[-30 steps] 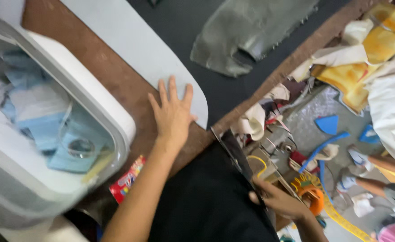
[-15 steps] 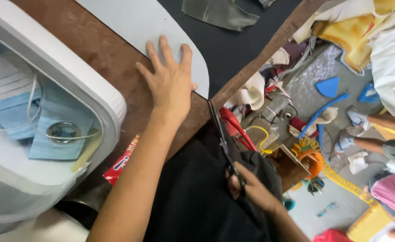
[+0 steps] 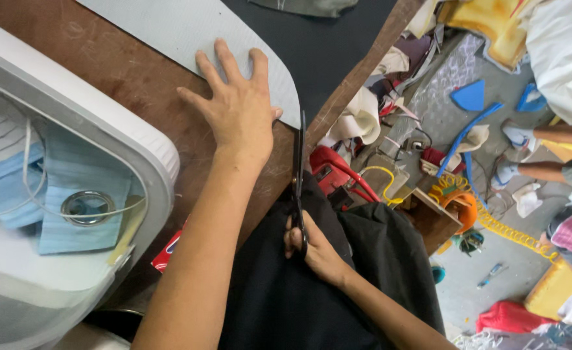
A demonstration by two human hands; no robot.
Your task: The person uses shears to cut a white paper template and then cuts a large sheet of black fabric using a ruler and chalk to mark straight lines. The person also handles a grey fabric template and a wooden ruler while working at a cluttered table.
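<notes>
sheet [image 3: 188, 29]: pale grey | scissors [image 3: 297, 188]: black | table [image 3: 104, 78]: brown | masks [image 3: 72, 194]: light blue

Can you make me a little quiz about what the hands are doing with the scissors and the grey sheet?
1. True or false: the left hand lies flat on the grey sheet.
2. What does the right hand hold? A) scissors B) a pencil C) a cup
3. Fill in: the blue face masks lie inside a white ____.

Key: 1 true. 2 A, the black scissors, blades pointing at the sheet's edge. 3 bin.
</notes>
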